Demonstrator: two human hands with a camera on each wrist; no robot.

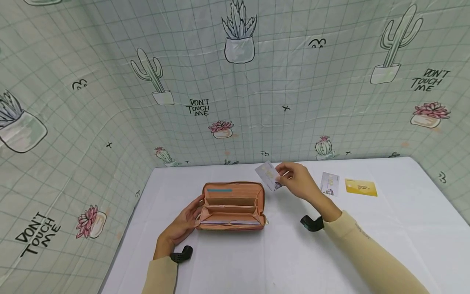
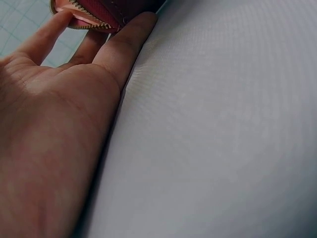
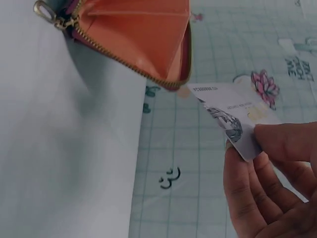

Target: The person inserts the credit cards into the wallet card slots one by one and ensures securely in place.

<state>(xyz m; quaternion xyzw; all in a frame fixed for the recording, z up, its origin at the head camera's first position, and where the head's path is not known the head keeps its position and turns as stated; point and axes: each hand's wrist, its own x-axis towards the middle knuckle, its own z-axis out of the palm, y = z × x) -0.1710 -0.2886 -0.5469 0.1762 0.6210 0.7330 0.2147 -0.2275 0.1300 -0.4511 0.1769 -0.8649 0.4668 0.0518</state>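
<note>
A zip-around wallet (image 1: 233, 185), orange inside and dark red outside, lies unzipped with its compartments spread. My left hand (image 1: 185, 220) holds the wallet by its left end; in the left wrist view, fingers (image 2: 124, 47) reach the zipped edge. A blue strip (image 1: 219, 190) shows in the upper flap, and pale card edges (image 1: 231, 223) show in the front slot. Up and right of the wallet, my right hand (image 1: 297, 179) pinches a whitish card (image 1: 267, 173) between thumb and fingers. In the right wrist view, the card (image 3: 223, 111) carries a grey picture and small print, tilted, apart from the wallet.
Right of my right hand, another whitish card (image 1: 330, 183) and a yellow card (image 1: 361, 187) lie on the white tabletop (image 1: 286, 261). A brass zipper pull (image 3: 44, 11) hangs at the wallet's right corner. Patterned grid cloth (image 1: 257, 90) rises behind the table.
</note>
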